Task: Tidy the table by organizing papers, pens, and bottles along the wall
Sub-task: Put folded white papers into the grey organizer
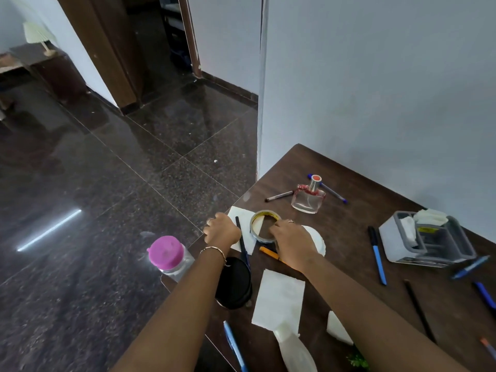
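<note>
Left hand (221, 232) is curled loosely at the table edge on a paper (243, 224) (what it pinches, if anything, cannot be told). Tape roll (264, 226) is touched by right hand (291, 241), fingers bent over its rim. Clearing step judged underway; paper must next be lifted toward the wall (375, 103).

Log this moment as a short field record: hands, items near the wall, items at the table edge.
left hand: closed on the corner of a white paper
right hand: fingers on the tape roll
near wall: perfume bottle upright, pens lying beside it
table edge: pink-capped jar at the corner, black round lid beside it
right side: grey organizer holding tissues
</note>
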Motion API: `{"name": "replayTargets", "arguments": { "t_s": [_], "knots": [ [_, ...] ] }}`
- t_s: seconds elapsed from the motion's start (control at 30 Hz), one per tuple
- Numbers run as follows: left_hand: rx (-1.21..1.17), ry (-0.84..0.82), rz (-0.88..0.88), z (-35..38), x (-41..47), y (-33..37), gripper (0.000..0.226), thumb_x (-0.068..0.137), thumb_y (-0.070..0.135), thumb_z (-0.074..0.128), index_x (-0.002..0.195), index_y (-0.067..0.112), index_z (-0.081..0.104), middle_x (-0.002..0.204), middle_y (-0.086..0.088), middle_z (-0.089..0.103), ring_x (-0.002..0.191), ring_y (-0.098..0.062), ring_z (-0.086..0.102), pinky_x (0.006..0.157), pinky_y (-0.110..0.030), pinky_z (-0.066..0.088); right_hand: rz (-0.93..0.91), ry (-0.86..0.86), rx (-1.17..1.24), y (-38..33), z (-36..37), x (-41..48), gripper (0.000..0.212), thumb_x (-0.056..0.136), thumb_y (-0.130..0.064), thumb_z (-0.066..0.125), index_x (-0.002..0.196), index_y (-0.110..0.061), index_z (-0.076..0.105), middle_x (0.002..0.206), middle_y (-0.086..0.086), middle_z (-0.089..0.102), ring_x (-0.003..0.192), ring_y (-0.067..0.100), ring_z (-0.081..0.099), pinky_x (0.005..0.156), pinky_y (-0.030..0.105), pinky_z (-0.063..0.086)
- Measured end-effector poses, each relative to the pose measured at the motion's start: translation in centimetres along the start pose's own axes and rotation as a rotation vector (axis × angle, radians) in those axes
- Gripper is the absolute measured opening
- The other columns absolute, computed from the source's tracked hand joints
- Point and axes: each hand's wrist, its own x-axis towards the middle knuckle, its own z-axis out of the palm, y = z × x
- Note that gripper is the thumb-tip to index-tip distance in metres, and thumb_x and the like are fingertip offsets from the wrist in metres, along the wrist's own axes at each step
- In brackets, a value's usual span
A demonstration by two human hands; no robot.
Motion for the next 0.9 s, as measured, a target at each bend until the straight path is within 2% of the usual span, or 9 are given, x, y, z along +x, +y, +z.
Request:
{"name": "replayTargets", "arguments": {
  "t_s": [0.2,0.4,0.5,0.57,0.63,0.73,0.9],
  "knots": [
    [-0.112,-0.034,-0.022,-0.2,1.5,-0.1,0.06,0.085,0.014,0.061,0.136,0.001,0.031,0.141,-0.022,0.038,0.129,-0.039,0.043,0.104,-0.047,0.042,-0.064,0.009,-0.096,0.8,1.0,1.3,0.015,0.089,-0.016,0.055,0.103,-0.017,0.06,0.107,0.006,0.061,0.103,0.025,0.054,0.086,0.036,0.042],
    [-0.291,-0.076,-0.05,-0.5,2.0,0.2,0.051,0.079,0.017,0.068,0.122,-0.001,0.048,0.123,-0.018,0.059,0.111,-0.034,0.058,0.085,-0.038,0.051,-0.07,0.061,-0.076,1.8,1.3,1.4,0.017,0.09,-0.016,0.053,0.104,-0.019,0.061,0.105,0.003,0.062,0.103,0.024,0.056,0.089,0.036,0.041],
    [-0.3,-0.074,-0.013,-0.6,1.6,0.3,0.031,0.084,0.018,0.064,0.108,0.001,0.054,0.107,-0.013,0.06,0.098,-0.031,0.058,0.072,-0.031,0.044,-0.079,0.088,-0.064,2.3,1.3,1.3,0.019,0.09,-0.018,0.055,0.108,-0.02,0.062,0.105,0.002,0.064,0.104,0.022,0.056,0.092,0.036,0.041],
    [-0.311,-0.063,-0.007,-0.6,1.6,0.4,0.021,0.085,0.02,0.063,0.095,0.005,0.053,0.094,-0.011,0.057,0.087,-0.027,0.053,0.069,-0.03,0.04,-0.083,0.098,-0.057,2.4,1.4,1.4,0.019,0.09,-0.02,0.056,0.108,-0.021,0.062,0.104,0.001,0.064,0.102,0.02,0.057,0.093,0.035,0.041],
    [-0.312,-0.058,-0.004,-0.7,1.2,0.6,0.02,0.084,0.022,0.063,0.085,0.005,0.054,0.085,-0.009,0.056,0.084,-0.027,0.055,0.069,-0.031,0.042,-0.083,0.105,-0.059,2.5,1.4,1.4,0.018,0.09,-0.021,0.056,0.107,-0.021,0.063,0.103,0.0,0.065,0.101,0.02,0.058,0.093,0.035,0.042],
    [-0.318,-0.032,0.011,-0.7,1.1,0.6,0.023,0.079,0.027,0.063,0.087,0.006,0.06,0.087,-0.01,0.063,0.087,-0.03,0.062,0.072,-0.033,0.047,-0.081,0.105,-0.062,2.6,1.7,1.4,0.019,0.09,-0.021,0.055,0.108,-0.021,0.063,0.103,0.0,0.065,0.101,0.02,0.057,0.095,0.036,0.042],
    [-0.367,0.036,0.064,-1.4,0.5,0.8,0.019,0.083,0.028,0.058,0.076,0.011,0.053,0.072,-0.003,0.056,0.073,-0.025,0.055,0.058,-0.029,0.036,-0.088,0.104,-0.044,2.6,1.7,1.4,0.02,0.091,-0.021,0.055,0.11,-0.022,0.062,0.107,0.0,0.063,0.105,0.02,0.056,0.096,0.036,0.041]
  ]
}}
